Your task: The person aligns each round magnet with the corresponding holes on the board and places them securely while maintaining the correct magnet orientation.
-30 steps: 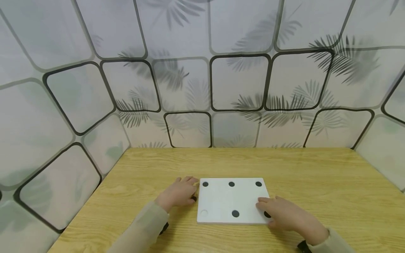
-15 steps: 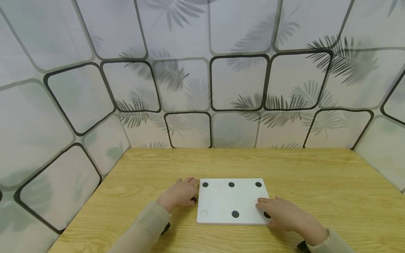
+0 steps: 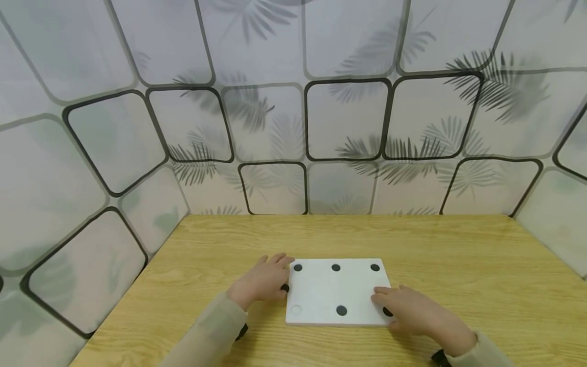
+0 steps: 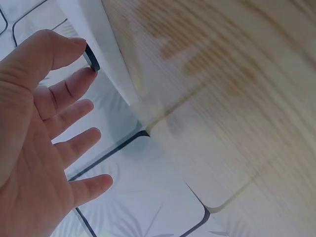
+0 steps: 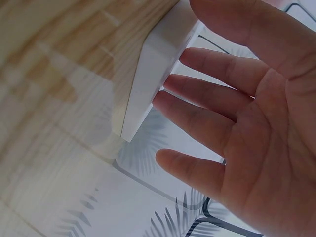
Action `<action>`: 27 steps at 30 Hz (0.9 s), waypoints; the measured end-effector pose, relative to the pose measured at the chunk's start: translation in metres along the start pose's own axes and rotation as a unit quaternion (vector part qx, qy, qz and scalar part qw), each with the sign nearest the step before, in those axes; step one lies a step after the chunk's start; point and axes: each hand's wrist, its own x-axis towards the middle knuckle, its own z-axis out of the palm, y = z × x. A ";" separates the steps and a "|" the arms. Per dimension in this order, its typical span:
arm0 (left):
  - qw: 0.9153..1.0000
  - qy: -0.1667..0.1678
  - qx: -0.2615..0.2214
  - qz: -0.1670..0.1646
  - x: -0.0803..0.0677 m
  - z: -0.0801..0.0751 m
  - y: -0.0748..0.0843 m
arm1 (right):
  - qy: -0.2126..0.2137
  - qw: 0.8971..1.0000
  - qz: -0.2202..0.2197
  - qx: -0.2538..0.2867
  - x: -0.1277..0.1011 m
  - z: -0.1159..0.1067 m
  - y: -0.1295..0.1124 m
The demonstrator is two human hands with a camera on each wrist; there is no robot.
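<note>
A white rectangular board (image 3: 339, 290) lies flat on the table. Its surface bears several dark round spots or discs, and a pale round recess (image 3: 295, 310) sits at its near left corner. Between the thumb and index finger of my left hand (image 3: 263, 281) a thin black disc (image 4: 92, 58) is pinched on edge, just off the board's left side. The other left fingers are spread. My right hand (image 3: 417, 313) rests with extended fingers on the board's right edge, its thumb by the near right corner. That hand partly covers a dark disc (image 3: 388, 311).
The wooden table (image 3: 229, 237) reaches back to a fabric wall (image 3: 270, 122) printed with rounded squares and palm leaves. Similar fabric rises at the left and right. A dark band shows at each wrist.
My left hand has shifted slightly right with the black disc, closer to the board's left edge. The right hand and the board have stayed in place.
</note>
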 end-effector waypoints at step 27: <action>0.998 -0.054 0.030 0.029 -0.001 -0.012 0.036 | 0.001 1.000 -0.015 -0.001 0.001 -0.004 0.002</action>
